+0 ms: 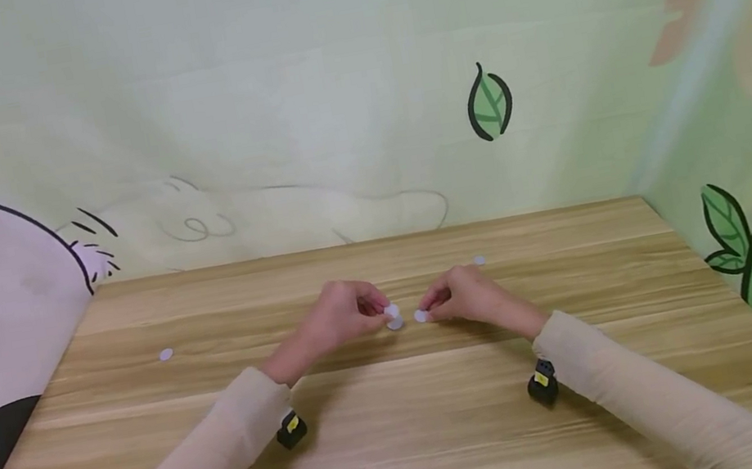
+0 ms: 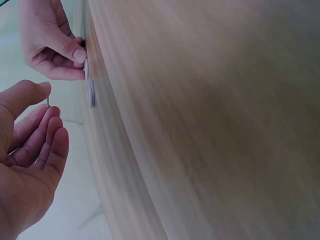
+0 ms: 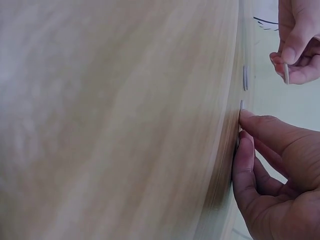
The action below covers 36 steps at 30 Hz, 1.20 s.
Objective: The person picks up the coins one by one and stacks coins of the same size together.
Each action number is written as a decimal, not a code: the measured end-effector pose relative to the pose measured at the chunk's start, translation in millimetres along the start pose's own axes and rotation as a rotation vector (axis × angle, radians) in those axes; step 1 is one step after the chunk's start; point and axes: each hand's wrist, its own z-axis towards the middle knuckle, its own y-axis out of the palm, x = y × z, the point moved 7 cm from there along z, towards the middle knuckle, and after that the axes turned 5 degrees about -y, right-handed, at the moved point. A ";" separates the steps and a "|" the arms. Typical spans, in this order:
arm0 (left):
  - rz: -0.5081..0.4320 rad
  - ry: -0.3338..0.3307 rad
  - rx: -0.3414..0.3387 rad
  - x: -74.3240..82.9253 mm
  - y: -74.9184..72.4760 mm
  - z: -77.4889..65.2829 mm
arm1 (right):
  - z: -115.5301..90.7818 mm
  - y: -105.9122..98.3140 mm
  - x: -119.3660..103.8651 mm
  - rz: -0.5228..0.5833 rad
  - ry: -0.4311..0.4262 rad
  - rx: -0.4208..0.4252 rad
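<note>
Between thumb and fingertips, my left hand [image 1: 343,312] pinches a thin white disc [image 2: 48,101], held up off the table. Just below it in the head view, a small stack of white discs [image 1: 396,323] lies flat on the wood, also visible edge-on as a stack [image 3: 245,78] in the right wrist view. My right hand [image 1: 466,293] pinches another white disc [image 1: 421,316] low over the tabletop, a short way right of the stack. In the right wrist view that disc's edge [image 3: 242,104] pokes out past the thumb tip.
One white disc [image 1: 166,354] lies alone at the left of the wooden table [image 1: 411,444]. Another loose disc [image 1: 480,259] lies behind my right hand, towards the back edge. A printed backdrop [image 1: 354,105] with leaves stands behind the table.
</note>
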 end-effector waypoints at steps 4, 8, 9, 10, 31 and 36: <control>0.030 0.025 0.004 5.1 3.9 3.8 | -0.5 -0.9 -0.2 0.000 0.002 0.008; 0.063 0.033 0.011 9.4 7.2 8.2 | -1.1 -1.4 -0.6 0.012 -0.002 0.005; 0.069 0.033 0.010 9.6 8.5 9.6 | -1.3 -1.3 -0.7 0.015 -0.002 0.004; 0.074 0.034 0.010 9.8 9.7 10.8 | -1.3 -1.1 -0.9 0.019 -0.005 0.002; 0.210 -0.002 -0.016 5.1 28.4 26.3 | -0.6 0.3 -2.8 0.040 0.018 0.002; 0.236 -0.012 -0.016 3.8 29.3 28.7 | -0.3 -0.1 -2.1 0.045 0.020 0.004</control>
